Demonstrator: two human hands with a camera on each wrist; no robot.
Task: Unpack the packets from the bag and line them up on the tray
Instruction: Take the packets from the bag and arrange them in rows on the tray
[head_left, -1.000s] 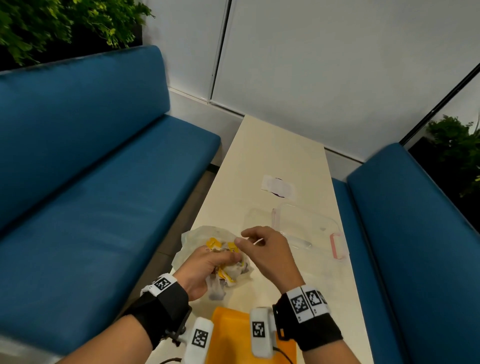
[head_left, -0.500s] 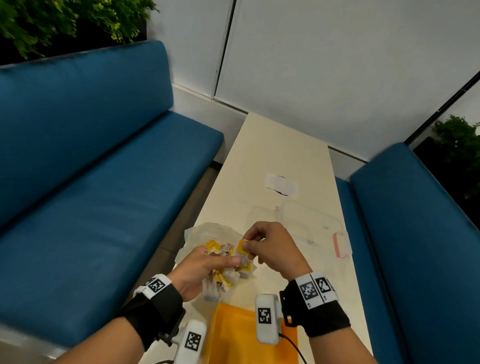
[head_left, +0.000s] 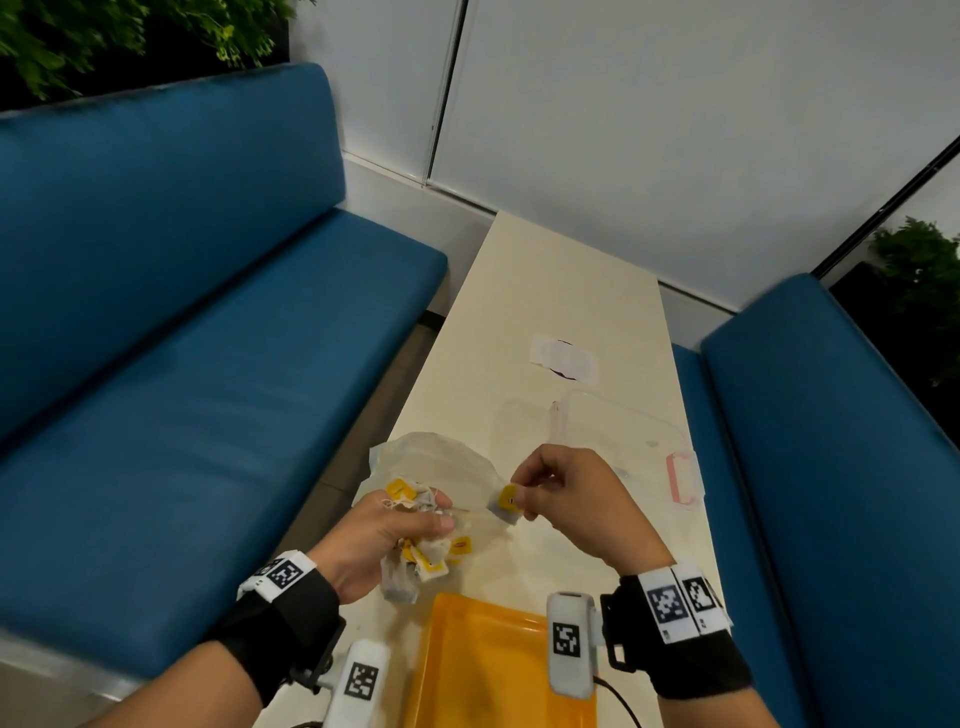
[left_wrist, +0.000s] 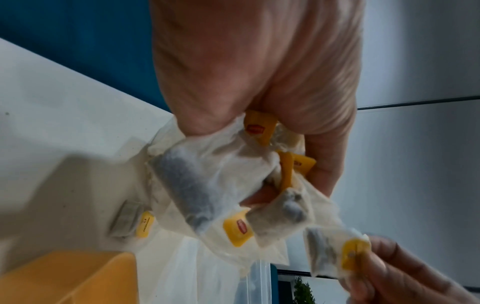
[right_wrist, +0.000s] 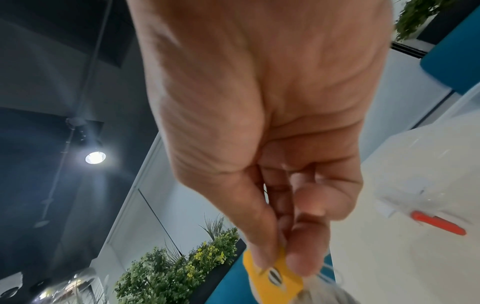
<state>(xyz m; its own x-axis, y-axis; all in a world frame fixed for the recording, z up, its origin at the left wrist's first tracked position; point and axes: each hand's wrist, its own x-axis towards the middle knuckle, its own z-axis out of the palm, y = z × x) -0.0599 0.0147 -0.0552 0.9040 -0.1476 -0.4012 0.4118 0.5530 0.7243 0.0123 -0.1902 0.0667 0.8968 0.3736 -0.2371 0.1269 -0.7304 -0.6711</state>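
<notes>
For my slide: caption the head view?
Left hand grips bunched tea packets; right hand pinches one packet above the table.

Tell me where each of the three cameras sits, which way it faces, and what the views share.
Head: worn on the head, looks forward and down at the table, tray, both hands and forearms.
Left wrist: under the left hand, looks along it at the tea bags it grips; right fingertips enter at lower right.
Right wrist: under the right hand, looks along it, tilted up towards the ceiling; only that hand shows.
Shared: all show the single tea bag pinched by the right hand.
</notes>
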